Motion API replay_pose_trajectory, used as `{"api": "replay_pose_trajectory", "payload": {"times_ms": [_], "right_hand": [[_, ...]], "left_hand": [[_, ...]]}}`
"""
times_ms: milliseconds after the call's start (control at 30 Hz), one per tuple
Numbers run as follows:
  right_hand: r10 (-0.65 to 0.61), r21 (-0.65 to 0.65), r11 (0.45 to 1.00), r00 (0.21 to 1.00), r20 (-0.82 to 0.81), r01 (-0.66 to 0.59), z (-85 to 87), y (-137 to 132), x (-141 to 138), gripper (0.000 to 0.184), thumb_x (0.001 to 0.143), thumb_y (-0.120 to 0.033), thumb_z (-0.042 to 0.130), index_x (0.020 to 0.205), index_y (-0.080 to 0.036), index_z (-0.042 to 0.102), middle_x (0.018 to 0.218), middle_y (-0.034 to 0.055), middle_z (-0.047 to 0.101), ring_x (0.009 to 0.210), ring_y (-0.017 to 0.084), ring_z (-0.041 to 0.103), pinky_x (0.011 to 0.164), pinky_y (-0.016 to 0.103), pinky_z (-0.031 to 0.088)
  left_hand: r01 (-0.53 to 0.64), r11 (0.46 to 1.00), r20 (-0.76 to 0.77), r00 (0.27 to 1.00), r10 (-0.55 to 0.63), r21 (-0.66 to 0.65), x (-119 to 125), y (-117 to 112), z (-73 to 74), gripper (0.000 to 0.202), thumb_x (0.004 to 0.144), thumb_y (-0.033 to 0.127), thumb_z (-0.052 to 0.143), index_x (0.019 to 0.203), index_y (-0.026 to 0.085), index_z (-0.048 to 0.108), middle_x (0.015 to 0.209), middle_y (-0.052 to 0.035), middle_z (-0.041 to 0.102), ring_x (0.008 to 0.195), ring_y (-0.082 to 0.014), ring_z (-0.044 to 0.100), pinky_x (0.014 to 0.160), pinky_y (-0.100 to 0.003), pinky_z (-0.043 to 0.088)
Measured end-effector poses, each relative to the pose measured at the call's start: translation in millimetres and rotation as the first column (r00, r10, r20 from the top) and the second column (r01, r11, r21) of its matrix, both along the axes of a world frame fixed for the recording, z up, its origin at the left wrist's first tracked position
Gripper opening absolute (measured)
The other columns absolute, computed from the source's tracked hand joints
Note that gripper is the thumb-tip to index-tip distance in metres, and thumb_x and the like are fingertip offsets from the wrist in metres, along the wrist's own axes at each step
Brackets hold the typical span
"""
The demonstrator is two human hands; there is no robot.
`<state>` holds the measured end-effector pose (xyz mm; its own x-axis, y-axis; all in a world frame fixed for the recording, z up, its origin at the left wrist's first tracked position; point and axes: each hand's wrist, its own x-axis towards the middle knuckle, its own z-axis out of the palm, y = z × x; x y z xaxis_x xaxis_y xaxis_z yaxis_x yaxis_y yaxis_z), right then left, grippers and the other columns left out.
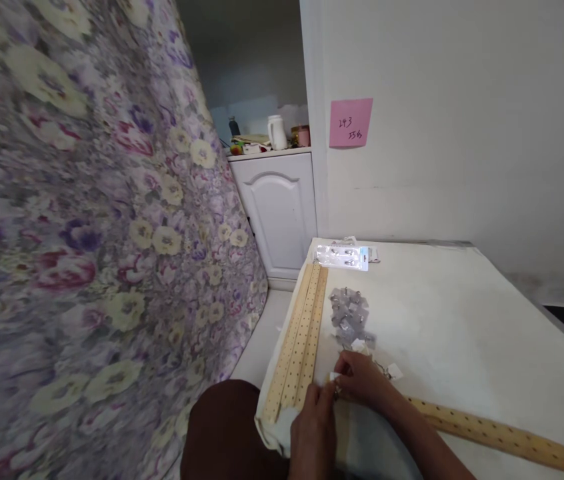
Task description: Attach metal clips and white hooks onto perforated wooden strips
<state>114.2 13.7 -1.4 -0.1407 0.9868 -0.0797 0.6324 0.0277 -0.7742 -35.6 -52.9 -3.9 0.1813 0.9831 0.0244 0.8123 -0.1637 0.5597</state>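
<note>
hands: the right hand point(362, 377) and the left hand point(315, 423) are close together at the near edge of the table point(437, 300); the right fingertips look pinched on a small white piece. the left fingers are bunched just beside it, and i cannot tell whether they grip anything.
small white piece: at the right fingertips point(333, 377), over the near edge; its shape is too small to make out.
drop risk: with the work so near the edge, a loose pinch could let the piece slip to the floor.
grey packets: a spread of small grey packets point(349, 313) lies just beyond the right hand; a sweep of the knuckles could scatter them.
white tags: one white tag point(395, 371) lies beside the right wrist; the forearm could drag it along if drawn back low.
left strips: pale perforated wooden strips point(302, 340) lie lengthwise along the left side of the table; a bump from the left hand might push them off.
right strip: another perforated strip point(497, 433) runs from by the right forearm toward the lower right corner; an elbow leaning there might shift it.
arm pose: right forearm slants in from the lower right, wrist bent, fingers curled inward; left hand comes up from below, back upward.
</note>
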Motion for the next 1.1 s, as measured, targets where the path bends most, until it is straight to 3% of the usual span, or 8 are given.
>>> {"api": "replay_pose_trajectory", "payload": {"times_ms": [133, 500, 633, 733, 900, 1100], "right_hand": [[0.005, -0.019, 1.0, 1.0, -0.006, -0.005, -3.9, 2.5, -0.3, 0.012, 0.06, -0.009, 0.055, 0.068, -0.017, 0.06, 0.063, -0.0018, 0.061, 0.061, 0.012, 0.052, 0.055, 0.021, 0.032], [0.014, 0.001, 1.0, 1.0, -0.021, -0.014, -1.1, 1.7, -1.0, 0.014, 0.061, -0.009, 0.055, 0.072, -0.016, 0.062, 0.066, -0.0005, 0.064, 0.063, 0.012, 0.055, 0.057, 0.02, 0.035], [-0.036, 0.046, 0.998, 0.999, -0.036, 0.037, 3.0, 0.2, -2.2, 0.02, 0.069, -0.012, 0.053, 0.085, -0.015, 0.063, 0.076, 0.0035, 0.067, 0.069, 0.014, 0.059, 0.064, 0.023, 0.04], [-0.077, 0.095, 0.992, 0.995, -0.064, 0.083, 15.6, -6.8, 2.3, 0.022, 0.076, -0.017, 0.048, 0.093, -0.017, 0.062, 0.084, 0.0051, 0.068, 0.078, 0.016, 0.061, 0.072, 0.024, 0.042], [-0.176, 0.19, 0.961, 0.975, -0.135, 0.2, 31.1, -34.5, 41.4, 0.02, 0.078, -0.026, 0.049, 0.091, -0.02, 0.063, 0.08, 0.0023, 0.067, 0.074, 0.017, 0.061, 0.069, 0.026, 0.044], [-0.372, 0.161, 0.914, 0.928, -0.039, 0.373, 7.1, -60.9, 112.0, 0.021, 0.077, -0.035, 0.048, 0.084, -0.022, 0.063, 0.072, 0.0013, 0.065, 0.069, 0.019, 0.059, 0.065, 0.029, 0.043]], "left_hand": [[0.023, 1.0, -0.096, 0.995, -0.022, 0.008, 0.1, 1.6, -1.2, 0.042, 0.089, 0.015, 0.033, 0.123, 0.029, 0.052, 0.102, -0.0062, 0.058, 0.084, -0.0173, 0.063, 0.069, -0.025, 0.047], [0.025, 0.992, -0.047, 0.999, -0.019, 0.126, -2.9, 1.5, -3.8, 0.043, 0.086, 0.012, 0.033, 0.118, 0.026, 0.057, 0.101, -0.0062, 0.061, 0.085, -0.0152, 0.063, 0.071, -0.022, 0.049], [0.025, 0.981, 0.056, 0.998, -0.037, 0.193, -6.2, 1.7, -7.3, 0.042, 0.087, 0.013, 0.032, 0.123, 0.019, 0.053, 0.105, -0.0096, 0.063, 0.094, -0.0166, 0.063, 0.08, -0.025, 0.05], [-0.007, 0.974, 0.163, 0.986, -0.031, 0.227, -7.3, 1.9, -8.0, 0.038, 0.09, 0.018, 0.033, 0.121, 0.017, 0.053, 0.11, -0.0101, 0.063, 0.102, -0.0169, 0.061, 0.088, -0.028, 0.05], [-0.006, 0.968, 0.216, 0.975, -0.051, 0.252, -9.8, 1.0, -12.0, 0.033, 0.091, 0.021, 0.036, 0.118, 0.018, 0.055, 0.107, -0.0085, 0.064, 0.102, -0.0166, 0.061, 0.089, -0.029, 0.05], [0.028, 0.941, 0.21, 0.972, -0.104, 0.338, -15.0, 3.5, -27.2, 0.032, 0.091, 0.023, 0.04, 0.119, 0.018, 0.053, 0.109, -0.0092, 0.064, 0.104, -0.0184, 0.061, 0.089, -0.033, 0.051]]}}
